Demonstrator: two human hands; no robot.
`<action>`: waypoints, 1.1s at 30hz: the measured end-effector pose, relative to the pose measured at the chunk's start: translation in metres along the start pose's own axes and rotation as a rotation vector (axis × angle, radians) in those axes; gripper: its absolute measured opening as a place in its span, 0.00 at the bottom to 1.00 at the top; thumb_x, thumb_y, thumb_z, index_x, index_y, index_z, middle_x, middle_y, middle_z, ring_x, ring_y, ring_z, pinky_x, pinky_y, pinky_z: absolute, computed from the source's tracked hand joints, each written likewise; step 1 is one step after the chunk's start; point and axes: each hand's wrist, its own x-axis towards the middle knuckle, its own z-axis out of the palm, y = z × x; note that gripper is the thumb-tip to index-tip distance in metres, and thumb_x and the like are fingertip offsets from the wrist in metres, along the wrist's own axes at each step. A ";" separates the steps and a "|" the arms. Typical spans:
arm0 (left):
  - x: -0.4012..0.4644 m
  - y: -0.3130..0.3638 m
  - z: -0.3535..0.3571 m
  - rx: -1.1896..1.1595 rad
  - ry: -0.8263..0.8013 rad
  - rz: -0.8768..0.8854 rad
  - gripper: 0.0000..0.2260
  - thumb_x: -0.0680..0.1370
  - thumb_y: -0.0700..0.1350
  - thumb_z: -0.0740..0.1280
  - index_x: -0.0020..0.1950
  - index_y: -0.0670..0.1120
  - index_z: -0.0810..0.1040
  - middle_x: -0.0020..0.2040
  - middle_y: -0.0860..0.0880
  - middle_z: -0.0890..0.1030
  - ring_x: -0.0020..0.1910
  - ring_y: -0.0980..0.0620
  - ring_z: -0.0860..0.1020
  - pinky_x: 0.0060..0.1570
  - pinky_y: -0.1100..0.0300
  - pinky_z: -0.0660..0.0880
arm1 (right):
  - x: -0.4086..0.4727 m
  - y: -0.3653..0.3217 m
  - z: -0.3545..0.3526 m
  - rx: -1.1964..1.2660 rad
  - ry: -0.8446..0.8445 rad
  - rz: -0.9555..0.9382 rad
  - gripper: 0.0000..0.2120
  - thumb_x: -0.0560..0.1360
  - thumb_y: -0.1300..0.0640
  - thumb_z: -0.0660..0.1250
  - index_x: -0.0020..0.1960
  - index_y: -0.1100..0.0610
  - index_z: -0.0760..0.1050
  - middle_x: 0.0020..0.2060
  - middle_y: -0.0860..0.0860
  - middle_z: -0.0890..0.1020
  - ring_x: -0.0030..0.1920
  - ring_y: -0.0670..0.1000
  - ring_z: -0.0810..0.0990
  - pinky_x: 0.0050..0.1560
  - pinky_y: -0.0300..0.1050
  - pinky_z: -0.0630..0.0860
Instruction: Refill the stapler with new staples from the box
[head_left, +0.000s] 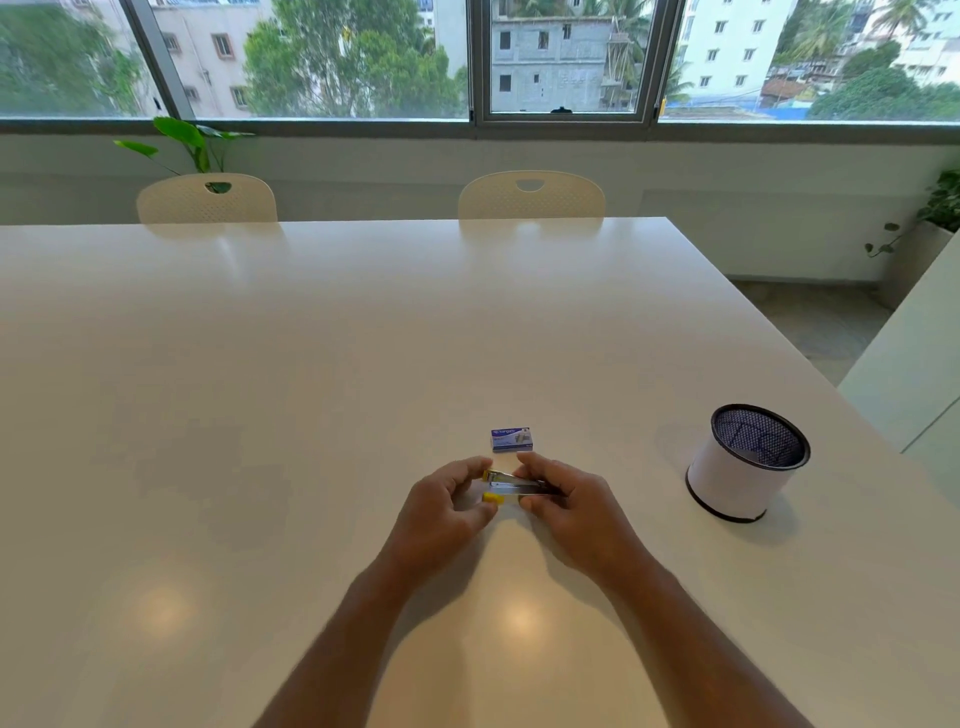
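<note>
A small metal stapler (511, 486) with yellow ends is held just above the white table (260, 389), between both hands. My left hand (444, 512) pinches its yellow left end. My right hand (569, 501) grips the right end, fingers wrapped over it. The stapler's two arms look spread apart at the left end. A small blue and white staple box (511, 439) lies closed on the table just beyond the hands.
A round mesh pen holder (745, 462) with a white wall stands on the table to the right. Two cream chairs (530, 196) are tucked in at the far edge. The table's right edge runs diagonally past the pen holder.
</note>
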 end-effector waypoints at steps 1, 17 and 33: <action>-0.001 0.000 0.000 0.094 0.007 0.033 0.22 0.75 0.37 0.75 0.68 0.46 0.80 0.62 0.49 0.84 0.62 0.53 0.81 0.69 0.56 0.74 | 0.000 0.000 0.000 -0.048 -0.012 -0.027 0.20 0.73 0.68 0.72 0.64 0.56 0.80 0.52 0.48 0.85 0.52 0.43 0.83 0.58 0.37 0.77; -0.004 0.003 0.004 0.375 -0.022 0.177 0.25 0.75 0.39 0.74 0.72 0.41 0.76 0.68 0.45 0.80 0.68 0.53 0.75 0.69 0.69 0.64 | -0.001 0.005 0.007 -0.284 -0.023 -0.080 0.24 0.76 0.64 0.69 0.71 0.58 0.74 0.59 0.50 0.83 0.62 0.48 0.78 0.67 0.45 0.73; -0.003 0.008 0.009 0.382 0.055 0.154 0.23 0.77 0.42 0.74 0.70 0.38 0.77 0.68 0.43 0.81 0.68 0.47 0.78 0.65 0.70 0.63 | 0.002 -0.007 0.007 -0.264 0.054 0.009 0.19 0.79 0.54 0.66 0.68 0.59 0.76 0.62 0.54 0.81 0.63 0.51 0.78 0.64 0.42 0.72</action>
